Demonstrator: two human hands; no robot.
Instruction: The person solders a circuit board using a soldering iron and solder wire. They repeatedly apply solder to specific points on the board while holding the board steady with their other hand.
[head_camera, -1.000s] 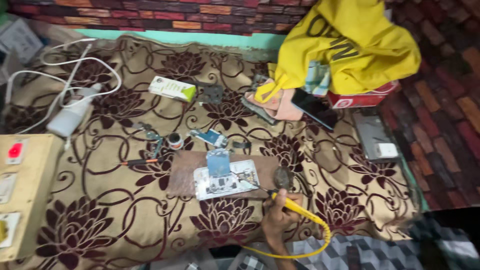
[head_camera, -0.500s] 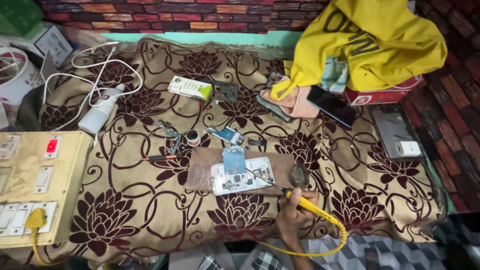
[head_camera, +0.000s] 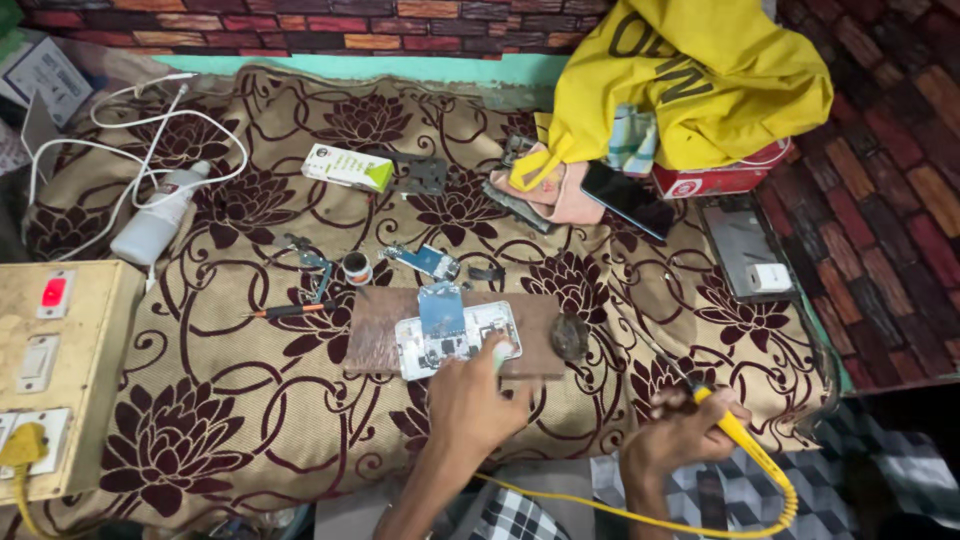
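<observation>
Phone board (head_camera: 458, 338), white with a blue part, lies on a brown wooden slab (head_camera: 375, 335) near the middle of the patterned cloth (head_camera: 220, 420). The left hand (head_camera: 470, 400) has come in since half a second ago and now presses fingertips on the board's near right corner, steadying it. The right hand (head_camera: 685, 430) grasps a yellow soldering iron (head_camera: 735, 440), tip pointing far-left, lifted clear to the right of the slab. Open cloth lies between iron and board; a dark lump (head_camera: 570, 335) sits at the slab's right edge. Screwdriver (head_camera: 290, 311) and small parts lie left.
</observation>
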